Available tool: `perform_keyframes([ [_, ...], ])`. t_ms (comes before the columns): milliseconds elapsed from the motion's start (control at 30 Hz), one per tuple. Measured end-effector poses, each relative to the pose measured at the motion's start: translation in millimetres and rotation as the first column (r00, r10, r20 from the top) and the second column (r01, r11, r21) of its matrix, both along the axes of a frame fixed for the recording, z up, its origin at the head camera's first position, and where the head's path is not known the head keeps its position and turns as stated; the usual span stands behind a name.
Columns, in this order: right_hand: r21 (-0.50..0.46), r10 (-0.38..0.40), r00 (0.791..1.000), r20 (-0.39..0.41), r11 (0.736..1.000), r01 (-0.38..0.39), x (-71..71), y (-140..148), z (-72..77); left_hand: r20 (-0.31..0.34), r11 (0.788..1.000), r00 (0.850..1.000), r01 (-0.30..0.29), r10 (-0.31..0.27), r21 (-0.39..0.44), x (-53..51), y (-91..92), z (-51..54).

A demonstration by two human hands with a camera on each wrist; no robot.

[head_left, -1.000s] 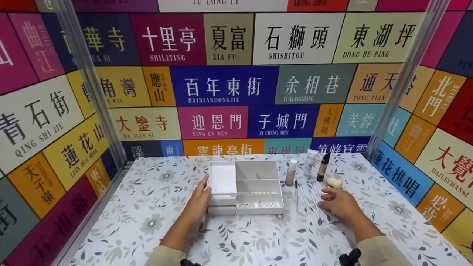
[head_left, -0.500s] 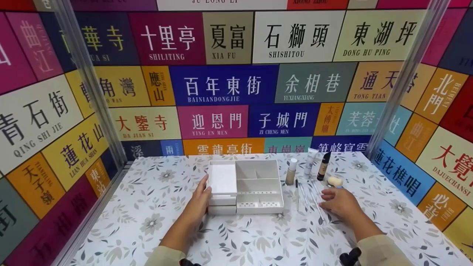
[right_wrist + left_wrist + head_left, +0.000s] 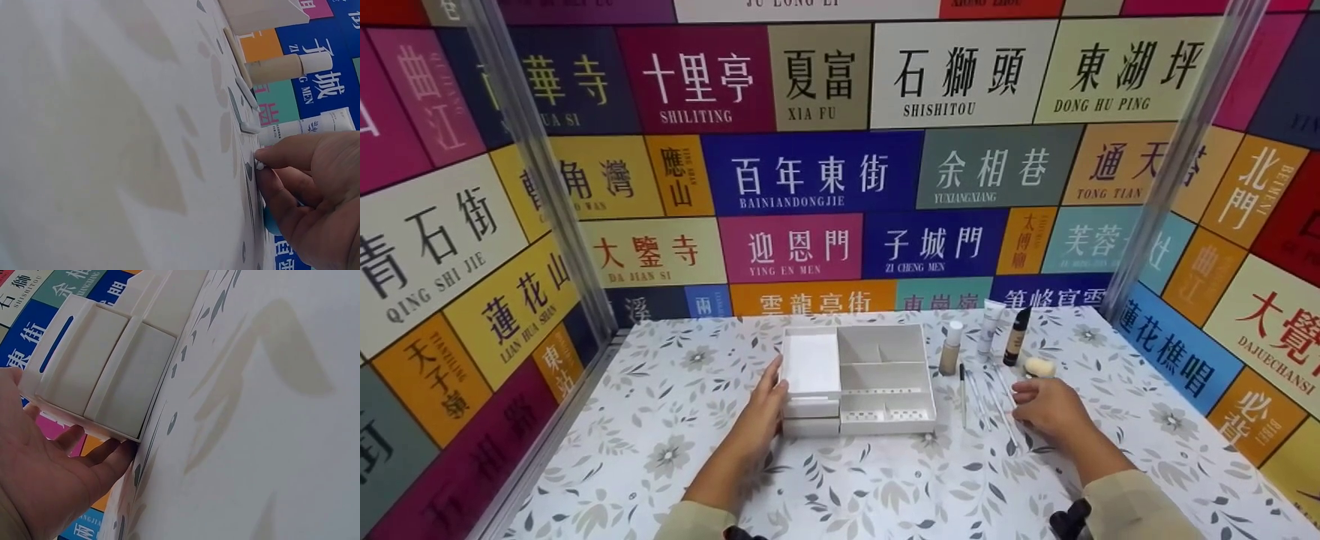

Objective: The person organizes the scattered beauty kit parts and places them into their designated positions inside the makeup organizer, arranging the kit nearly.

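A white desktop organizer stands on the table, with drawers on its left and open compartments on its right. My left hand rests against its left side; in the left wrist view the fingers touch the wall near its base. To the right of the organizer, several thin sticks lie side by side. My right hand is low beside them. In the right wrist view its thumb and forefinger pinch a small whitish tip; the rest of that thing is hidden.
Behind the sticks stand a beige bottle with a white cap, a white tube and a black-capped beige tube. A cream puff-like thing sits just beyond my right hand. Lettered walls enclose the patterned table.
My right hand shifts very slightly and its fingers look more drawn together. A bit of blue seen beyond it half a second ago is now hidden in the head view. The left hand stays put.
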State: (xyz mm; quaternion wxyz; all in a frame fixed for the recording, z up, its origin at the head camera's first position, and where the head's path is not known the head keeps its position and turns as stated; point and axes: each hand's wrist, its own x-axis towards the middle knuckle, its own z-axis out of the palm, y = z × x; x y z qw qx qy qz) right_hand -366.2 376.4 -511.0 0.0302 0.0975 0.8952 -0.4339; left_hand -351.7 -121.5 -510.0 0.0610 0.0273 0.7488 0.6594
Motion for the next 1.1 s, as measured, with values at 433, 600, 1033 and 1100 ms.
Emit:
perform_keyframes([
  [433, -0.214, -0.063, 0.998, 0.005, 0.975, 0.062, 7.1, -1, 4.7, -0.023, 0.999, 0.999, 0.025, -0.025, -0.02, 2.7, -2.0, -1.1],
  [600, -0.263, -0.086, 0.995, 0.042, 0.96, 0.094, 9.5, -6, 14.2, -0.019, 1.0, 0.999, 0.025, -0.026, -0.011, 1.6, -3.3, -1.5],
  [1033, -0.421, 0.04, 0.999, 0.003, 0.906, -0.035, 23.1, -49, 39.6, 0.029, 0.998, 0.997, 0.064, -0.064, 0.029, 1.8, -5.4, 1.2],
  [1100, -0.476, 0.072, 0.997, -0.005, 0.877, -0.066, 23.5, -57, 43.2, 0.034, 0.998, 0.997, 0.065, -0.065, 0.022, 1.0, -5.9, 2.1],
])
